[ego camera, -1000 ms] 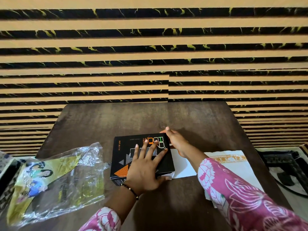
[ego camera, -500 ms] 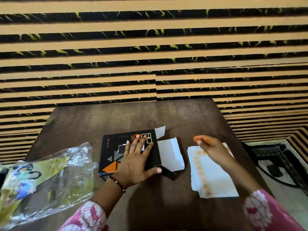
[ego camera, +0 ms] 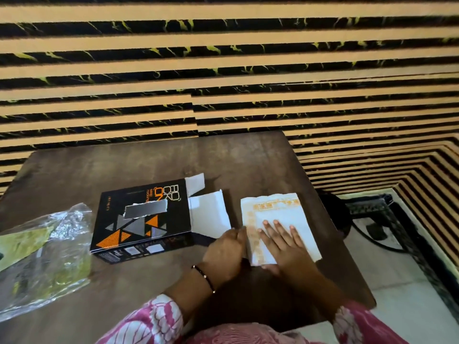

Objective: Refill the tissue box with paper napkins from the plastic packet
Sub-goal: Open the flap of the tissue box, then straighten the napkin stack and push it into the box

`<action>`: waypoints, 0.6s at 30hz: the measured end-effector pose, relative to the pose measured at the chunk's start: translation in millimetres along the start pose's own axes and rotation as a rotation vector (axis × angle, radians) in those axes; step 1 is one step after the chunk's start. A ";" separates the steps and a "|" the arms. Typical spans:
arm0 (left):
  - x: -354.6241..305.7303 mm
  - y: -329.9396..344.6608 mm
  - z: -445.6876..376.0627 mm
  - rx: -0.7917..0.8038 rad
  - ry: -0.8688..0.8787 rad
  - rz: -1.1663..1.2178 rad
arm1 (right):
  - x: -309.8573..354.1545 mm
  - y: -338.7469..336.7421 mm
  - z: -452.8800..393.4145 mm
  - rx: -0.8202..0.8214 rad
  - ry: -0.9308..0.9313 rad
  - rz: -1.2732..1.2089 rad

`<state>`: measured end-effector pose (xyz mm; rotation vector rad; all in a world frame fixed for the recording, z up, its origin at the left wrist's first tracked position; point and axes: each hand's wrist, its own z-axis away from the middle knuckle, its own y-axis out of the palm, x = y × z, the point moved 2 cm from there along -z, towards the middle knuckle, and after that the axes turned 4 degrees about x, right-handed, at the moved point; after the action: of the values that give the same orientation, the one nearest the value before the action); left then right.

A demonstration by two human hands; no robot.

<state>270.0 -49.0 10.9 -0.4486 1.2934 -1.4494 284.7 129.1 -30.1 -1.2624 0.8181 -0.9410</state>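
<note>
On the dark worktop (ego camera: 129, 167) the black tissue box (ego camera: 141, 219) lies flat with its right end flaps (ego camera: 210, 214) folded open, facing the stack of paper napkins (ego camera: 280, 219) just beside them. The right hand (ego camera: 285, 244) presses flat on the stack, fingers straight; the left hand (ego camera: 223, 252) grips the stack's left edge, its fingertips hidden underneath. The stack sits near the worktop's right edge. Bare surface stretches behind the box. The plastic packet (ego camera: 47, 254) lies well apart at the left, cut off by the frame
</note>
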 end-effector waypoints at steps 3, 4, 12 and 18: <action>3.2 19.0 5.1 0.103 -0.027 -0.027 | -2.9 5.4 -0.4 -0.128 -0.008 -0.023; 4.7 22.3 7.3 0.094 -0.017 -0.015 | -5.2 6.1 -0.7 -0.192 -0.005 -0.039; 9.7 32.4 5.1 -0.062 -0.074 0.171 | -7.9 -22.0 -16.7 -0.324 0.172 -0.087; -2.0 26.6 -10.7 -0.290 -0.293 0.505 | 2.0 -25.7 -20.9 -0.301 0.186 -0.076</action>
<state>274.0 -37.4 -15.1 -0.4625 1.2657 -0.7496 263.3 117.5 -7.5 -1.4884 1.0948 -1.0343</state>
